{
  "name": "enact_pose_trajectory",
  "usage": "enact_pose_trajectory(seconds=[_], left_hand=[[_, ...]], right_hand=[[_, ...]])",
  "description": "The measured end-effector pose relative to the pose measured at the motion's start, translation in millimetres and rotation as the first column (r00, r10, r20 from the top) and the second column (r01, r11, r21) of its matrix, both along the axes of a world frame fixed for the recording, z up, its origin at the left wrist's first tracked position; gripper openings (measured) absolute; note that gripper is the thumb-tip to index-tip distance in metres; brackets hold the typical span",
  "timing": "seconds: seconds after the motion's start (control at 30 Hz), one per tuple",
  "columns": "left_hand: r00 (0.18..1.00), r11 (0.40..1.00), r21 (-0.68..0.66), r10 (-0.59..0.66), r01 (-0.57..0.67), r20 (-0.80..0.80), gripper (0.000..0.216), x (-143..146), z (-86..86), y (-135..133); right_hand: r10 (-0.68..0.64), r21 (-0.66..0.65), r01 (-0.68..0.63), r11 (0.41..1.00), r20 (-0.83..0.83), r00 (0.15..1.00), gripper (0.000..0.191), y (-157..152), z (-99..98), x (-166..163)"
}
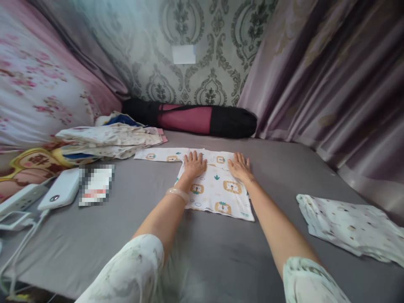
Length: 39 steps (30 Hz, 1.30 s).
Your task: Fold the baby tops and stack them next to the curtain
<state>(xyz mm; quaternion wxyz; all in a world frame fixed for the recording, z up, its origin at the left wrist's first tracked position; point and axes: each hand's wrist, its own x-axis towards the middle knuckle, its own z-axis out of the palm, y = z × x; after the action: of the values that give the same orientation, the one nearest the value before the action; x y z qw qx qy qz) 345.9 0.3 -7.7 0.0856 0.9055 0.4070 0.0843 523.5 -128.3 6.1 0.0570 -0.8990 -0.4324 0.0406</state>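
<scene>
1. Soft, moderate light reaches the lion-print shirt (217, 189); its print reads fairly clearly.
2. Beyond the shirt and to its left, a pale bluish haze washes out the wallpaper (126, 42).
3. Right of the shirt, the curtain (293, 75) has a dull sheen, its upper corner dark and smeared.
4. Left of the shirt, coarse pixelation masks a small flat item (96, 185).
5. Wide-angle stretching grows outward from the shirt.

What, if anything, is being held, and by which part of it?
Nothing is held: the left grip and right grip lie open, palms down, on the shirt.
</scene>
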Motion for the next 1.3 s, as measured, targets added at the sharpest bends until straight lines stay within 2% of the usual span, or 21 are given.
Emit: enact_pose_trajectory(seconds=[0.2,0.33,0.43,0.53,0.63,0.73,0.83,0.9,1.07,1.3], left_hand=[[1.000,0.999,-0.036,-0.004,0.004,-0.013,0.064,0,2.7,2],[0.998,0.983,-0.180,-0.045,0.039,-0.031,0.063,-1,13.7,11],[0.989,0.972,-0.195,-0.111,0.129,0.100,0.055,-13,22.7,25],[0.944,0.983,-0.050,-0.157,0.179,0.292,0.048,-41,26.0,48],[0.942,0.998,0.010,-0.066,0.066,0.330,0.042,-79,25.0,77],[0.962,0.987,0.025,0.148,-0.157,0.228,0.041,-120,24.5,102],[0.907,0.913,0.036,0.399,-0.407,0.137,0.043,-154,27.0,116],[0.859,0.859,0.057,0.500,-0.508,0.111,0.043,-169,29.5,120],[0.768,0.771,0.007,0.633,-0.637,0.093,0.048,-185,30.2,134],[0.738,0.746,-0.101,0.666,-0.658,0.110,0.043,-188,27.0,162]], right_hand=[[0.012,-0.030,-0.012,0.999,0.020,1.000,0.067,1,-4.5,-2],[0.016,-0.068,-0.018,0.998,-0.028,0.999,0.068,4,3.7,-1],[0.005,-0.119,-0.013,0.993,-0.063,0.998,0.068,8,12.6,1],[0.014,-0.082,-0.016,0.997,-0.027,1.000,0.063,16,17.7,-1],[0.067,0.047,-0.069,0.997,0.044,0.997,0.056,29,18.0,-13],[0.160,0.132,-0.164,0.978,0.039,0.986,0.054,49,16.5,-36],[0.235,0.151,-0.228,0.962,-0.032,0.971,0.054,70,14.5,-62],[0.283,0.149,-0.270,0.951,-0.076,0.956,0.054,84,12.7,-79],[0.378,0.151,-0.363,0.919,-0.087,0.922,0.054,106,8.3,-106],[0.420,0.205,-0.423,0.883,0.061,0.906,0.035,124,7.4,-123]])
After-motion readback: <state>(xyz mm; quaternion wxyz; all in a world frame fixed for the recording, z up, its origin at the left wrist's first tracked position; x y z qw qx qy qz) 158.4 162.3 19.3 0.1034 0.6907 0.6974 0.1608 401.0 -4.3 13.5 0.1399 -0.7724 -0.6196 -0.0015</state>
